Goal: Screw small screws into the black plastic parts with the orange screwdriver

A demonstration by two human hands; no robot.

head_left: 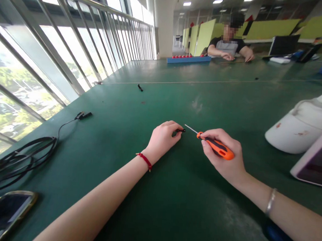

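My left hand [163,137] is closed in a pinch on a small black piece [181,130] just above or on the green table; most of the piece is hidden by the fingers, and its kind does not show. In my right hand [226,155] is a screwdriver [217,147] with an orange and black handle, gripped between thumb and fingers. Its thin metal shaft points up and left, and the tip lies close to the black piece, seemingly apart from it.
Left lie a coiled black cable [39,159] and a phone [5,214]. A white bottle [297,123] and a pink-framed device [319,162] are at right. Farther off are a small black part [140,87], a blue rack [188,59] and a seated person [229,44]. A railing [86,44] borders the table [139,118].
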